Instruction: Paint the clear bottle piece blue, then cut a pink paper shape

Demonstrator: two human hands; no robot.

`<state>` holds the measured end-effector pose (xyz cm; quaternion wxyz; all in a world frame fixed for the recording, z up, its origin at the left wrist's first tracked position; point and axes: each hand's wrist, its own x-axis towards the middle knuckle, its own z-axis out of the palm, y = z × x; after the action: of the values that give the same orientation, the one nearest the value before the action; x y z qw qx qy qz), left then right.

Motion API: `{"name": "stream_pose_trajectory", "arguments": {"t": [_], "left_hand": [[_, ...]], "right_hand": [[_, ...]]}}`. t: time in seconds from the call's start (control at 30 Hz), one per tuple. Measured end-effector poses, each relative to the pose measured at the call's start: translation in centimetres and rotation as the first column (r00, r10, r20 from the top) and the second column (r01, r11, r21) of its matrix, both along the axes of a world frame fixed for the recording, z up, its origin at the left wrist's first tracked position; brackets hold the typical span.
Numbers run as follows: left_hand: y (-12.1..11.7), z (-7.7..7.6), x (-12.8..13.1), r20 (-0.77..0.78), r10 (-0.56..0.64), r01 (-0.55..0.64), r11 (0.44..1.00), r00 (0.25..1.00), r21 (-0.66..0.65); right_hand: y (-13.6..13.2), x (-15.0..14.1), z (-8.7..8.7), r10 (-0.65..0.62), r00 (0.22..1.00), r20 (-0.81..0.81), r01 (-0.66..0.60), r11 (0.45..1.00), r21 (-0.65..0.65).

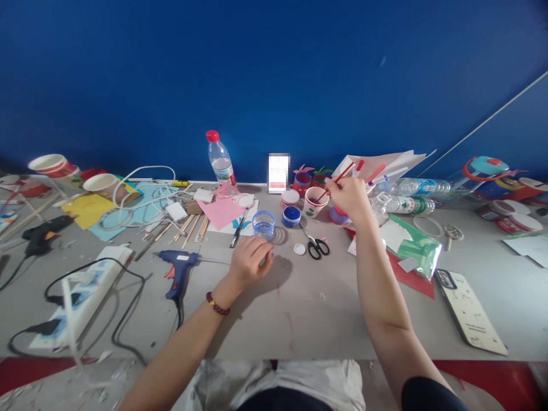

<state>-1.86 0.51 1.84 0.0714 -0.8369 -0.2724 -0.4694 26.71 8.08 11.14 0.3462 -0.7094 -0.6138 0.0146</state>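
My right hand [349,197] pinches a thin red-handled paintbrush [340,176], whose lower end dips into a white paper cup [315,210] with a red rim. Its tip is hidden inside the cup. My left hand [252,261] hovers over the table with loosely curled fingers, thumb apart, and nothing visible in it. Just beyond it stands a clear cup with a blue rim [263,228]. A small pot of blue paint [291,216] is open between that and the paper cup. Black-handled scissors [317,248] and a white lid [299,249] lie nearby.
At left are a blue glue gun [178,271] and a power strip [85,299] with trailing cords. A bottle with a red cap [220,160] stands by the blue wall. Lying plastic bottles [406,204], a green packet [422,251] and a phone [471,314] are at right.
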Motion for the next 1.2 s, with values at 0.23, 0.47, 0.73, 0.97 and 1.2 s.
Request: {"name": "stream_pose_trajectory", "arguments": {"t": [0.23, 0.47, 0.73, 0.97, 1.2], "left_hand": [[-0.04, 0.06, 0.03, -0.002, 0.001, -0.001, 1.000, 1.000, 0.006], [-0.04, -0.18, 0.06, 0.007, -0.013, 0.013, 1.000, 1.000, -0.005], [-0.07, -0.20, 0.04, 0.001, -0.019, 0.019, 1.000, 1.000, -0.011], [-0.07, 0.00, 0.13, -0.009, -0.018, 0.018, 1.000, 1.000, 0.000], [-0.02, -0.16, -0.02, -0.017, -0.015, 0.014, 1.000, 1.000, -0.021]], "right_hand": [[-0.15, 0.11, -0.05, 0.034, 0.998, -0.045, -0.029, 0.995, 0.091], [-0.06, 0.01, -0.04, -0.002, 1.000, 0.013, 0.002, 1.000, 0.016], [0.06, 0.65, -0.02, -0.028, 0.998, -0.052, 0.035, 0.990, 0.134], [0.49, 0.43, -0.35, -0.042, 0.998, 0.045, 0.038, 0.997, 0.074], [0.43, 0.37, -0.40, -0.033, 0.999, 0.041, 0.029, 0.995, 0.095]]}}
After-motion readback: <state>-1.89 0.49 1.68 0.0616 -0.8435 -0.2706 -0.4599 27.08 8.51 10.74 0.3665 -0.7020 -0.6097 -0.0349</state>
